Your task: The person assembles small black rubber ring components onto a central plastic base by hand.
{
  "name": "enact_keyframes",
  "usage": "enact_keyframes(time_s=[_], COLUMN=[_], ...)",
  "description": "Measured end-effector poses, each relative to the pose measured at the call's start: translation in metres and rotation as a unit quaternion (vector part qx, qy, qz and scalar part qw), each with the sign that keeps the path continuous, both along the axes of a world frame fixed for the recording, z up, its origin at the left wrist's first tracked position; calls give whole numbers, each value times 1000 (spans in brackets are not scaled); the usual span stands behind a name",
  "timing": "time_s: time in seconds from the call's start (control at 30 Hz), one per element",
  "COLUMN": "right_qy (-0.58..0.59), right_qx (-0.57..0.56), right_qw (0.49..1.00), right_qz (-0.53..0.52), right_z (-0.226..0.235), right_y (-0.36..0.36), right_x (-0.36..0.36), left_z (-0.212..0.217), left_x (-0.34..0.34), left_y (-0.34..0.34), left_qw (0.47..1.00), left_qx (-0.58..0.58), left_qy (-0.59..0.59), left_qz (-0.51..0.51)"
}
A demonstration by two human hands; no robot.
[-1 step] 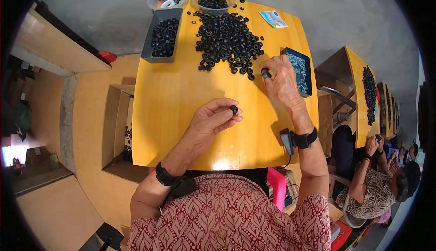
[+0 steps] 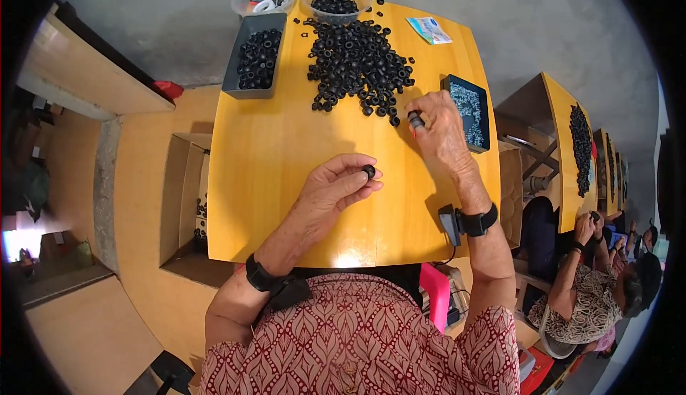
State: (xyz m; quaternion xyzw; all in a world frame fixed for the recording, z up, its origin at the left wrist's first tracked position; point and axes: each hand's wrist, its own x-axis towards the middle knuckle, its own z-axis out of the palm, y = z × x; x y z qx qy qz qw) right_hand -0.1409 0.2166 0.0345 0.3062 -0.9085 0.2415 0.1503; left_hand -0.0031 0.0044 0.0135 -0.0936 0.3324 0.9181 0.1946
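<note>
My left hand [image 2: 337,182] is over the near middle of the yellow table, its thumb and fingers pinching a small round black plastic part [image 2: 369,171] with a hole in it. Farther right, my right hand [image 2: 441,125] is curled round a short dark cylindrical tool [image 2: 415,118] with a grey band. A bit of red shows beside the tool; its working tip is hidden. Just right of that hand lies a dark tray [image 2: 477,136] of small silvery pieces. Toward the far side spreads a heap of loose black ring-shaped parts [image 2: 361,62].
A grey bin [image 2: 250,93] of black parts stands far left. Behind it are two clear tubs, one with black parts [image 2: 336,2]. A small packet [image 2: 429,30] lies far right. Below left sits a cardboard box [image 2: 179,202]. Another person [image 2: 586,288] works at the right.
My right hand has shifted very slightly left with the tool. The left hand still pinches the black part in nearly the same place.
</note>
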Motion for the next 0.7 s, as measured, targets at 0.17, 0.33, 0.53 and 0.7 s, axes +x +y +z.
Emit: enact_keyframes(time_s=[0.17,0.33,0.53,0.7], right_qy=[-203,-200,-153,-126], right_qx=[-177,-267,-306,-296], right_qw=[963,939,937,945], right_qz=[-26,79,79,62], right_z=[21,43,39,36], right_y=[-7,-3,-6,-9], right_x=[51,96,125,135], left_z=[-3,5,15,18], left_x=[1,8,15,21], left_y=[6,8,17,20], left_qw=[1000,999,998,996], left_qx=[6,-1,1,-29], left_qy=[12,43,58,82], left_qz=[-4,-13,-28,-21])
